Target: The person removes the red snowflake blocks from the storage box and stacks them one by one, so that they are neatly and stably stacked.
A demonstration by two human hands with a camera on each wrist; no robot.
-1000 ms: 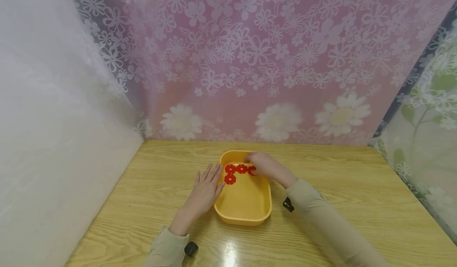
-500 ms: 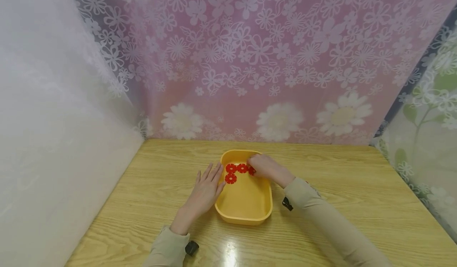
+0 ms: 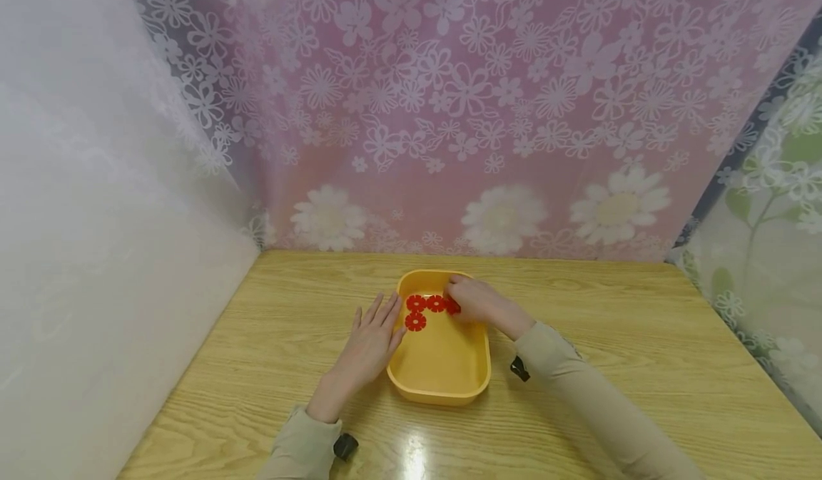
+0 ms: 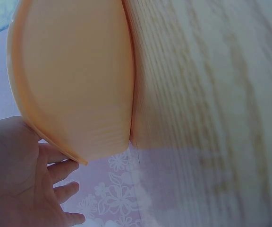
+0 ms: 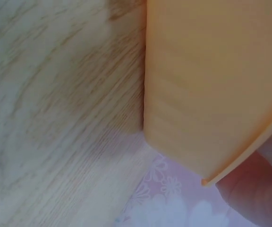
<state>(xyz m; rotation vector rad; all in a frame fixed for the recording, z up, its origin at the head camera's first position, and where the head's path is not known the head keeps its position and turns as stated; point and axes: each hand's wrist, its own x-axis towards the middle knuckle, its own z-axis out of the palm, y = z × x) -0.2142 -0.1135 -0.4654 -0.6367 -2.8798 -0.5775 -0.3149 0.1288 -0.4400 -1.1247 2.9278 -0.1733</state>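
Observation:
A yellow plastic tray (image 3: 439,398) stands on the table, holding red flower-shaped notched discs. Two discs, a corner disc (image 3: 416,303) and a middle disc (image 3: 436,303), lie along its far end. A lower disc (image 3: 415,322) sits just below the corner one. My right hand (image 3: 478,300) reaches over the tray's far right rim, curled fingers pinching another red disc (image 3: 453,307), mostly covered by them. Over the left rim lies my left hand (image 3: 369,341), its fingers extended; the left wrist view shows that hand (image 4: 29,172) against the tray's outer wall (image 4: 79,75).
The wood-grain table (image 3: 257,366) spreads around the tray. A flowered pink curtain (image 3: 411,145) hangs along its far edge, a white sheet (image 3: 115,216) on the left, and a patterned curtain (image 3: 764,266) on the right. Each wrist carries a small black strap piece (image 3: 345,446).
My right fingers have drawn in closer over the far right disc, covering more of it. The left hand and the other discs stay where they were.

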